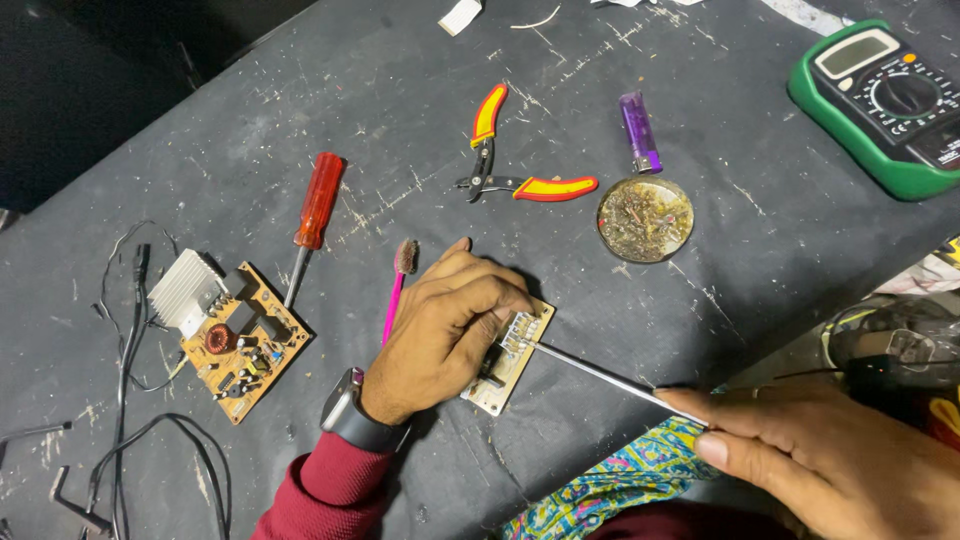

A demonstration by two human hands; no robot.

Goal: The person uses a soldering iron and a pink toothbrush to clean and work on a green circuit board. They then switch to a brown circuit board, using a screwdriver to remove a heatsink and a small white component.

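The dark, scratched table [300, 90] carried a small pale circuit board [507, 372], which was pinned flat under the curled fingers of the left hand [445, 335]. A thin metal probe [600, 375], pinched by the right hand [830, 460], was touched to the board's top edge.

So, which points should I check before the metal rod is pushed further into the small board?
1. Left hand presses the small circuit board flat on the table: ok.
2. Right hand grips the thin metal rod at its rear end: ok.
3. Rod tip rests on the white part of the board: ok.
4. Left fingers away from the tip: not ok, very close.
5. Exact contact spot: cannot tell.
6. Pink brush and cutters lie apart from the board: ok.
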